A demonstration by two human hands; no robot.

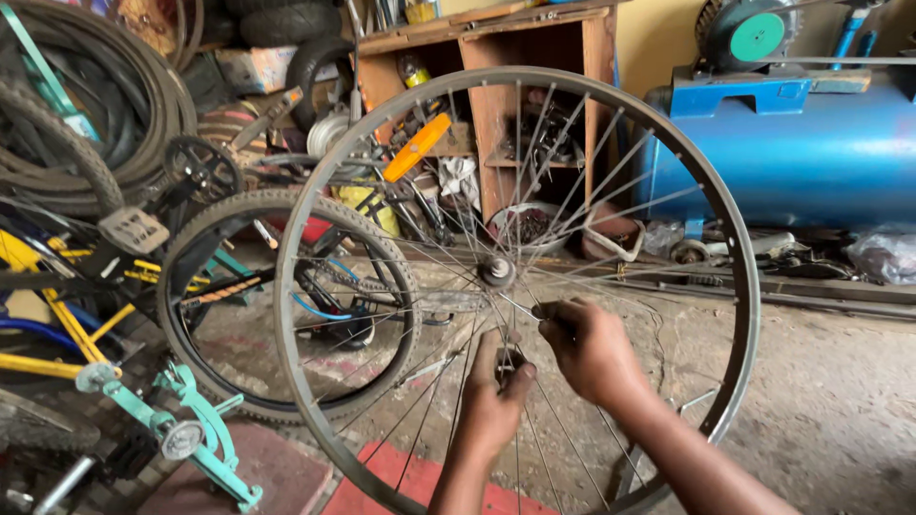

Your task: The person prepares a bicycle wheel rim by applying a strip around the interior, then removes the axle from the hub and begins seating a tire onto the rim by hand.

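Observation:
A bare metal bicycle wheel rim [725, 238] with thin spokes stands upright before me, its hub [496, 271] at the centre. My left hand [493, 401] reaches up from below and pinches a small dark part among the lower spokes, just under the hub. My right hand [590, 348] is closed around a spoke to the right of and below the hub, with a thin metal end sticking out towards the hub. What exactly sits inside either grip is too small to tell.
A tyred wheel [205, 234] and yellow and teal bicycle frames [196, 434] crowd the left. Stacked tyres [114, 105] hang at upper left. A wooden shelf [496, 105] stands behind, a blue compressor tank [801, 153] at right. Bare concrete floor [840, 381] lies at right.

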